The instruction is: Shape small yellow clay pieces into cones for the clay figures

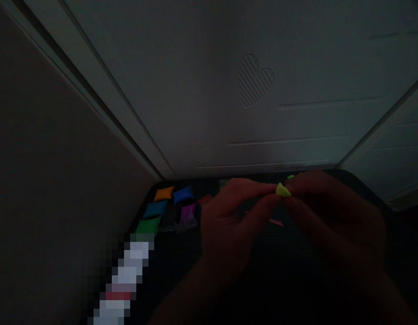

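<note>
Inspector: Containers first. Read the clock from the piece in hand, twelve pointing away from the person.

Recorder: Around nine o'clock lie plump, pillow-shaped packets: an orange packet, a bright blue packet, a teal packet, a green packet and a purple packet. Crinkled clear film lies against the purple one. Whether the colour belongs to wrapper or filling, I cannot tell.

Inspector: The hands?

Recorder: The left hand is nearly closed, thumb and fingertips pinching a small, soft-looking yellow-green lump. The right hand pinches its other side likewise. The lump sits at the clock's centre, raised over the surface.

Inspector: Surface and room?

Recorder: Dim light. A dark, round-cornered tabletop meets a pale moulded panel at twelve. The panel bears a large striped heart near eleven and a small striped heart at ten. A thin pink strip lies at six. A pixelated pale band at eight cannot be identified.

Inspector: Count?

Recorder: Five brightly coloured packets, two hearts, one pink strip, one lump, two hands.
</note>
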